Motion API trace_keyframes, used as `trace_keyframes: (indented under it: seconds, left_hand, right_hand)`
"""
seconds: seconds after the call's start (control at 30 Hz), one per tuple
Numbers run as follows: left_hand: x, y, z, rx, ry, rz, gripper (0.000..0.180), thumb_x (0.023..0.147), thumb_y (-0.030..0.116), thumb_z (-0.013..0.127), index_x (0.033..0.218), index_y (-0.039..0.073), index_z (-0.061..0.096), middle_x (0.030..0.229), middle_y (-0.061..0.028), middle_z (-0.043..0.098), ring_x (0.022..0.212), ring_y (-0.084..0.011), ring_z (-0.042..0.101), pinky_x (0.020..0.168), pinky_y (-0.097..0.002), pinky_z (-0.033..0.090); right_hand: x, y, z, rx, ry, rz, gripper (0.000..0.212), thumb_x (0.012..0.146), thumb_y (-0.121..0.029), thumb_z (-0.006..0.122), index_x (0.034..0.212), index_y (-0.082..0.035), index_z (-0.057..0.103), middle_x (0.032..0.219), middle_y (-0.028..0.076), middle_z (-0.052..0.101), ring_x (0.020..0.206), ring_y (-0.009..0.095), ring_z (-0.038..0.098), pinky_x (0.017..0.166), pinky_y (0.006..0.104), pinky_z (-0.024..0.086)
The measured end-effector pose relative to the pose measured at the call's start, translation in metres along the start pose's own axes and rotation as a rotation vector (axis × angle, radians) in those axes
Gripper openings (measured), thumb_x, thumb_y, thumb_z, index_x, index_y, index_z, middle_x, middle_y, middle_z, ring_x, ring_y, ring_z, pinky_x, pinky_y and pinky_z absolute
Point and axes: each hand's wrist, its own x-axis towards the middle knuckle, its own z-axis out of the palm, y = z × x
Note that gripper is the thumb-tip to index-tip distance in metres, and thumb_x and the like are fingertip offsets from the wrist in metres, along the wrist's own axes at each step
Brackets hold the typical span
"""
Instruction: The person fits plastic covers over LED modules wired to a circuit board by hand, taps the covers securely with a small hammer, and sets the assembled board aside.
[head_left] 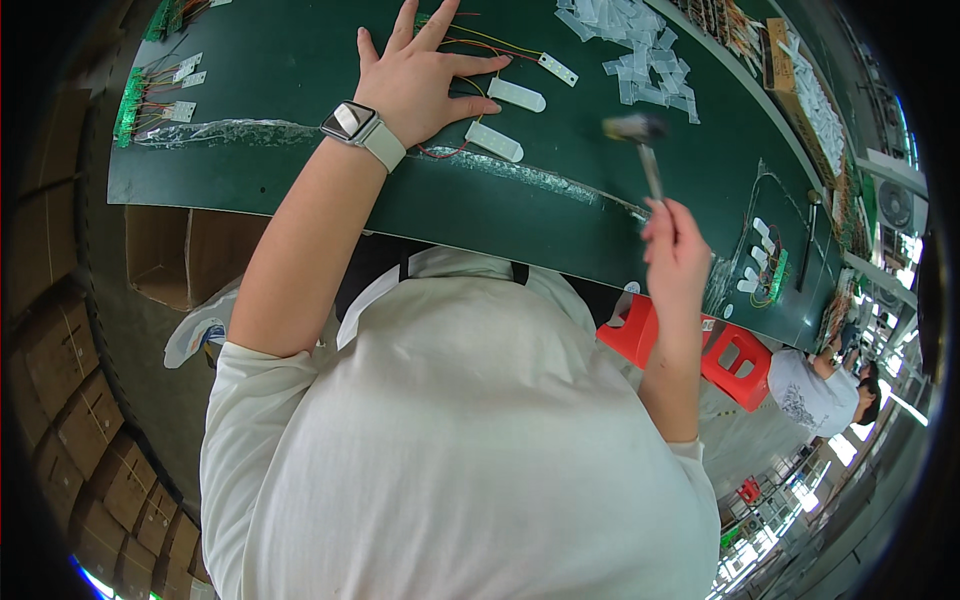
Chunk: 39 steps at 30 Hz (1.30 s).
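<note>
My left hand [420, 90] lies flat on the green tabletop with its fingers spread, a watch on its wrist. Under and beside its fingers run thin red and yellow wires. They lead to a small white board [557, 69] and two oblong white pieces, one upper [516, 95] and one lower [494, 142]; the other wire ends are mostly under the hand. My right hand [677, 243] grips the handle of a hammer [650, 172] and holds it raised, right of the white pieces. The hammer's head is blurred by motion.
Clear plastic strips [655, 75] are heaped at the far side. Wired green circuit boards lie left [127, 108] and right [777, 275]. A dark-handled tool [808, 240] rests near the right edge. Red stools [737, 366], cardboard boxes [100, 410] and another person [815, 390] surround the table.
</note>
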Motion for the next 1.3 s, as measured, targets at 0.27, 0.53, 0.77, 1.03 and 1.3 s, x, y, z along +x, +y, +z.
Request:
trace_keyframes:
  seconds: [0.27, 0.53, 0.77, 1.03, 1.3]
  left_hand:
    - [-0.007, 0.011, -0.019, -0.075, 0.046, 0.070, 0.056, 0.085, 0.055, 0.078, 0.138, 0.041, 0.069, 0.173, -0.0159, 0.021, 0.158, -0.0462, 0.017, 0.119, -0.0767, 0.018]
    - [-0.009, 0.013, -0.021, -0.035, 0.021, 0.053, 0.056, 0.085, 0.057, 0.077, 0.138, 0.040, 0.069, 0.173, -0.0164, 0.022, 0.158, -0.0469, 0.018, 0.118, -0.0768, 0.019]
    - [-0.009, 0.013, -0.023, -0.040, 0.033, 0.059, 0.055, 0.086, 0.057, 0.076, 0.138, 0.041, 0.069, 0.173, -0.0162, 0.022, 0.158, -0.0468, 0.017, 0.119, -0.0766, 0.018]
    - [-0.006, 0.011, -0.016, -0.052, 0.093, 0.075, 0.055, 0.084, 0.055, 0.078, 0.137, 0.041, 0.070, 0.173, -0.0162, 0.022, 0.158, -0.0466, 0.018, 0.119, -0.0766, 0.018]
    - [-0.002, 0.001, -0.003, 0.021, 0.025, 0.043, 0.057, 0.085, 0.057, 0.077, 0.138, 0.041, 0.069, 0.173, -0.0152, 0.022, 0.158, -0.0463, 0.017, 0.120, -0.0762, 0.017]
  right_hand:
    - [0.022, -0.053, 0.060, -0.017, -0.090, -0.286, 0.022, 0.104, -0.019, 0.065, 0.106, 0.002, 0.072, 0.079, 0.016, 0.069, 0.064, 0.027, 0.067, 0.061, 0.0388, 0.051]
    - [0.026, -0.061, 0.064, 0.061, -0.226, -0.164, 0.022, 0.103, -0.020, 0.067, 0.107, 0.001, 0.072, 0.081, 0.015, 0.071, 0.064, 0.027, 0.068, 0.061, 0.0373, 0.052]
    - [0.026, -0.058, 0.066, -0.035, -0.035, -0.444, 0.023, 0.099, -0.020, 0.072, 0.111, 0.000, 0.074, 0.081, 0.013, 0.071, 0.062, 0.024, 0.063, 0.058, 0.0364, 0.049]
    - [0.030, -0.061, 0.064, -0.068, -0.001, -0.466, 0.020, 0.096, -0.019, 0.075, 0.108, -0.003, 0.076, 0.075, 0.011, 0.068, 0.060, 0.026, 0.062, 0.056, 0.0365, 0.047]
    - [0.038, -0.074, 0.051, 0.010, 0.000, -0.480, 0.023, 0.095, -0.020, 0.077, 0.110, -0.003, 0.077, 0.071, 0.011, 0.065, 0.059, 0.025, 0.061, 0.056, 0.0358, 0.047]
